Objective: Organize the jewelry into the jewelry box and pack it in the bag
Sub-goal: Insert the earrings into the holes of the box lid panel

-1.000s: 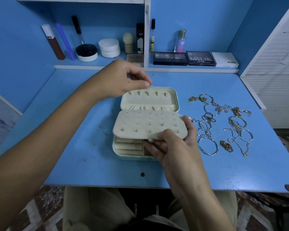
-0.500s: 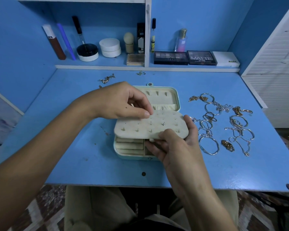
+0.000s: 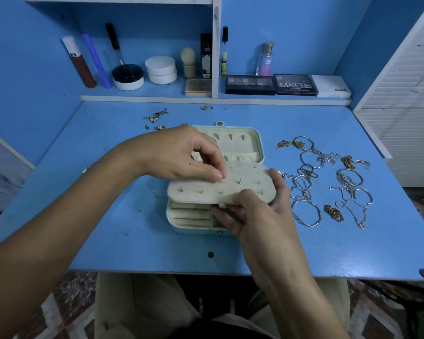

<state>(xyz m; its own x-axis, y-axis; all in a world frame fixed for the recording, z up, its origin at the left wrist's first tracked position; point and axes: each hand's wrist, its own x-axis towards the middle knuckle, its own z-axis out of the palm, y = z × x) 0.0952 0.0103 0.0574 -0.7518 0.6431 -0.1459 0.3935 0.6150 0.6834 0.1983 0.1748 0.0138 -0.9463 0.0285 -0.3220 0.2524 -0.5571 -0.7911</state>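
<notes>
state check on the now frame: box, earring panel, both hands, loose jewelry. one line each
jewelry box: open, lid laid back flat on the desk
earring panel: lifted over the base, several studs in its holes
left hand: fingers pinched together at the panel's top face; what they pinch is too small to tell
right hand: grips the panel's near edge
bracelets and chains: loose on the desk, right of the box
small earrings: loose on the desk behind the box

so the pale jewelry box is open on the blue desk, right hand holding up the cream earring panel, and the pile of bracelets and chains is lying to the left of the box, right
Not quite. The head view shows the pile of silver and gold bracelets and chains lying to the right of the pale jewelry box, not the left. The rest holds: the box is open on the blue desk, and the right hand holds up the cream earring panel.
</notes>
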